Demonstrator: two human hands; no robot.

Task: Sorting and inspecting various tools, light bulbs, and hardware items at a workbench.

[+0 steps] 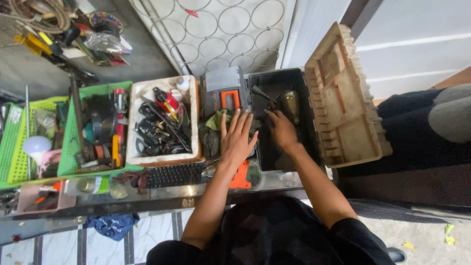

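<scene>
**A:** ok so what are the hands doing here?

**B:** the left hand (237, 139) is lying flat with fingers spread wide, palm down, over the left edge of the open black toolbox (279, 162) and the greenish rag (214, 120) beside it. it's holding nothing. the right hand (281, 128) is reaching down inside the toolbox, fingers curled among dark tools; can't tell if it's actually gripping one.

**A:** what's sitting around the box?

**B:** its tan lid (343, 98) is standing open to the right. just left, a white bin (142, 157) is holding black loops and pliers, then a green basket (66, 164) full of tools, then a lighter green one with a white bulb (36, 145).

**A:** and the surface?

**B:** the surface (162, 194) is looking shiny and crowded. a black keyboard-like piece (174, 174) is lying along its front edge. tiled floor below with a blue cloth (114, 225) on it, and a white wire grille (230, 29) is leaning against the wall behind.
</scene>
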